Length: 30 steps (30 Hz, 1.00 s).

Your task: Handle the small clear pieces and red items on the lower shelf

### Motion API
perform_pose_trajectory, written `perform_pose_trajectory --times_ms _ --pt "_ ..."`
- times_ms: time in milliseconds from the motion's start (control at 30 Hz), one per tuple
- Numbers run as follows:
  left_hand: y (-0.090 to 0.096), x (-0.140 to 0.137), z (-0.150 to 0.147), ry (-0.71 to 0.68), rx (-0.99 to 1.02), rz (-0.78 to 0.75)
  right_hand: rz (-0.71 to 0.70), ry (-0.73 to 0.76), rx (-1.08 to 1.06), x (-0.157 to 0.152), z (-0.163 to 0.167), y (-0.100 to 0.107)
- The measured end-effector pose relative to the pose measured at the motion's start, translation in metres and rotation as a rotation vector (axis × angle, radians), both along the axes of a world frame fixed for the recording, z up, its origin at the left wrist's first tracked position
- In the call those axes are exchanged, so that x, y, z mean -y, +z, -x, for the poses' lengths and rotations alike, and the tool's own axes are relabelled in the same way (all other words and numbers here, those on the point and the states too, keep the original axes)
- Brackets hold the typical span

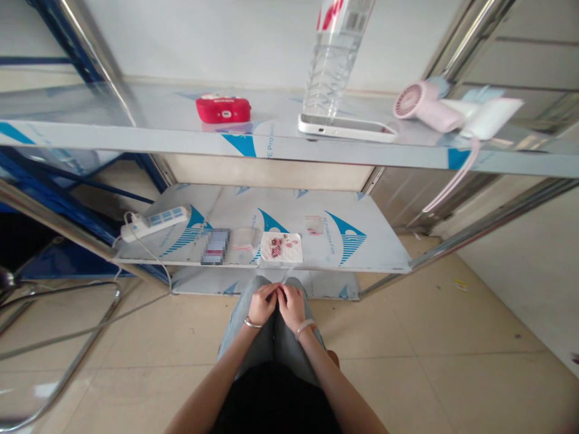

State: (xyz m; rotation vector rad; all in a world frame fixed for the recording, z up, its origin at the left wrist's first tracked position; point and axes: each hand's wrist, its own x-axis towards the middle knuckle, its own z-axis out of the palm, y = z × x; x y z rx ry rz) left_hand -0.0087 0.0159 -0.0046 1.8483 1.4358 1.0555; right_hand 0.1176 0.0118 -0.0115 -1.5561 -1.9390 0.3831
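Between my fingertips, pinched over my knees, is something too small to make out; my left hand [261, 304] and right hand [292, 306] touch there, fingers curled tight, likely to steady fine work. Just beyond my hands, on the low shelf [362, 253], an open white pouch [281, 247] holds small red pieces.

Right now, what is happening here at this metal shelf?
A person sits before a metal shelf unit, with both hands together over the knees. The left hand and right hand pinch something very small between the fingers; what it is cannot be told. On the lower shelf lie a white cloth with small red pieces and a power strip. Above stand a water bottle, a phone and a red case.
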Motion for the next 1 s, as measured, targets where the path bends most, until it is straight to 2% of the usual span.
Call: perform_pose_trajectory --times_ms 167,400,500,667,800,900,1000 --pt "0.003 0.004 -0.001 -0.011 -0.007 0.062 -0.013 -0.036 -0.018 -0.003 0.001 -0.002" --pt "0.0 0.007 -0.002 -0.031 -0.014 -0.051 0.032 -0.064 -0.018 -0.005 0.001 -0.005" --pt "0.0 0.007 -0.003 -0.018 -0.015 -0.04 0.013 -0.067 -0.064 -0.004 0.0 -0.008" --pt "0.005 0.007 -0.002 -0.025 0.014 0.084 -0.007 -0.102 -0.183 0.0 0.0 -0.012" --pt "0.013 -0.001 0.003 0.011 0.178 0.294 0.022 -0.102 -0.232 0.002 0.001 -0.01" --pt "0.019 -0.008 0.008 -0.014 0.286 0.43 0.116 -0.113 -0.342 -0.001 0.003 -0.006" --pt "0.023 -0.012 0.009 -0.087 0.281 0.472 0.278 -0.089 -0.588 -0.011 0.005 -0.002"
